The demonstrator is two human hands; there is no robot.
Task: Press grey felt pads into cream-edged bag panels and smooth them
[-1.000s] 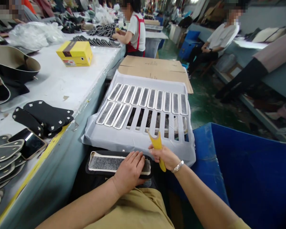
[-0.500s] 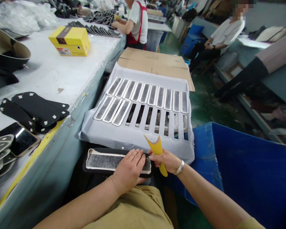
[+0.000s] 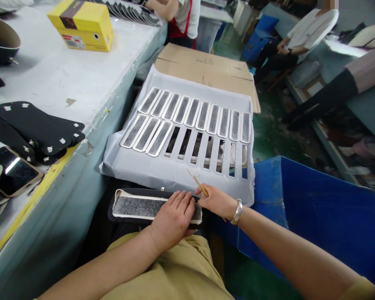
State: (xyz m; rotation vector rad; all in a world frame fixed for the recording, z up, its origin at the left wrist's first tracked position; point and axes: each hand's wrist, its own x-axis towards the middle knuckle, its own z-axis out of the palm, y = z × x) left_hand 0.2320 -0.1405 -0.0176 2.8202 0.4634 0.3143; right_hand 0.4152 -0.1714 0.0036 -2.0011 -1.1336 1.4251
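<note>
A long black piece (image 3: 137, 207) with a grey speckled strip and a ragged cream edge lies across my lap. My left hand (image 3: 175, 214) presses on its right part, fingers together on top and thumb underneath. At its right end, my right hand (image 3: 215, 202) pinches a thin yellow tool (image 3: 203, 188), seen edge-on, which slants up to the left. Just beyond is a grey cloth-covered rack (image 3: 137, 171) with slots, bearing grey strips with white rims (image 3: 159, 138) in two rows.
To the left, a white table (image 3: 90, 75) holds a yellow box (image 3: 84, 25), black pieces (image 3: 37, 127) and a phone (image 3: 14, 171). A blue bin (image 3: 325, 208) stands at the right, cardboard (image 3: 203, 64) behind the rack. Several people are farther back.
The yellow tool has turned from its broad face to its thin edge in my right hand. The view has tilted down a little, and my left hand stays on the black piece.
</note>
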